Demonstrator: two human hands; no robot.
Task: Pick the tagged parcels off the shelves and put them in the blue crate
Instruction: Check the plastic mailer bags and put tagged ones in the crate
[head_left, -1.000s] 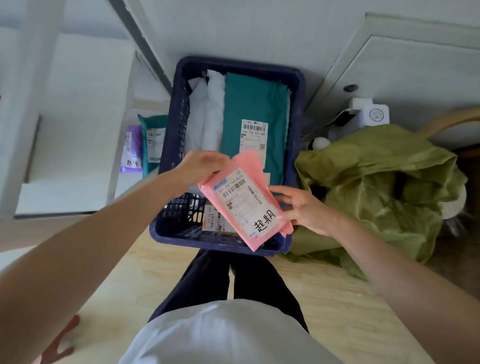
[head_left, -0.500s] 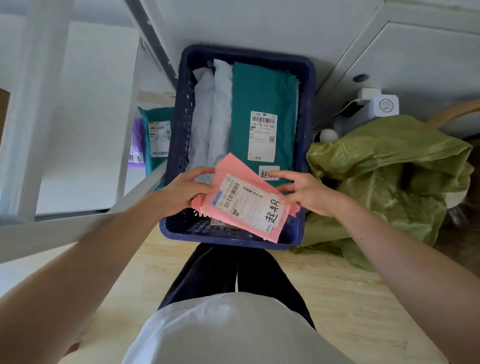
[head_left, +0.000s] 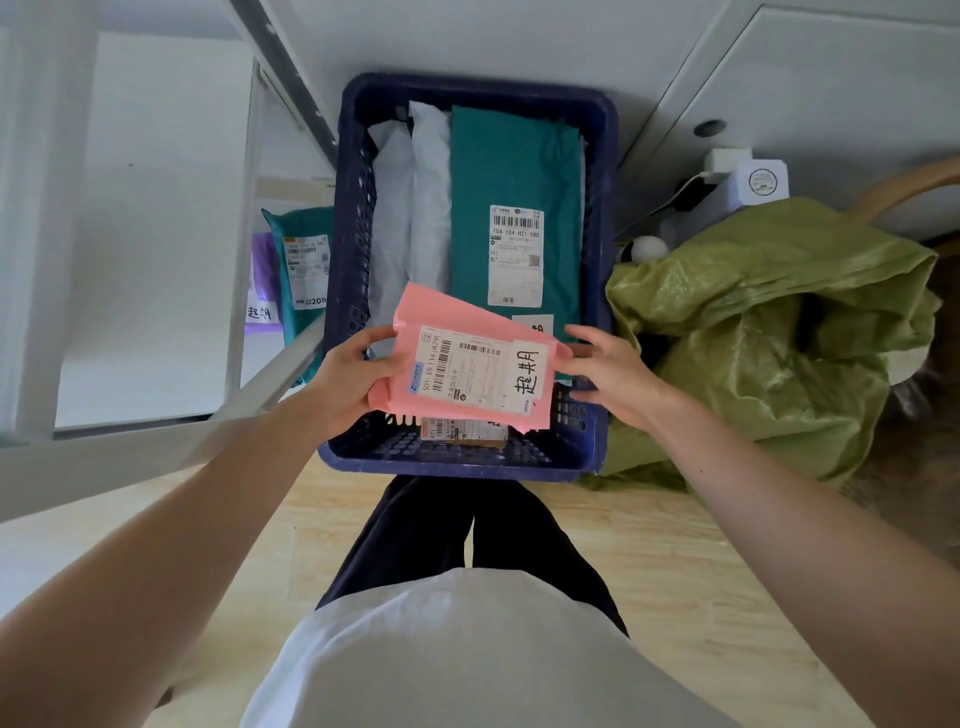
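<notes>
Holding: the pink parcel (head_left: 467, 358) sits mid-frame, flat and label up, above the near end of the blue crate (head_left: 467, 460) and not yet set down.
Left hand (head_left: 348, 379): pinches the parcel's left edge, thumb on top and fingers curled beneath.
Right hand (head_left: 613, 374): fingers spread and nearly straight, with the tips touching the right edge. It steadies the parcel and does not clamp it.
Handling: it looks like a thin, soft plastic mailer, light and floppy and probably a little slick. Its upper corner is folded over, so it would likely sag if held by one corner. Opposite edges, as now, seem the safest hold, and nothing suggests fragile contents.
Pink parcel's writing: the shipping label (head_left: 457, 374) reads "501-E9 114 (A29)" beside barcodes. The handwritten tag (head_left: 530, 371) reads "超期".
Crate contents: a green parcel (head_left: 514, 166) lies upper centre with "104-104-H21-080" and "淘宝" on its label. White parcels (head_left: 415, 208) lie to its left, and a small parcel (head_left: 462, 431) lies under the pink one, its print mostly hidden.
Shelf, left of frame: a teal parcel (head_left: 304, 260) shows "20元", and a purple parcel (head_left: 262, 270) carries a "超期" tag — both still to be picked, I judge.
Right of frame: a green sack (head_left: 779, 322) is slumped beside the crate.
</notes>
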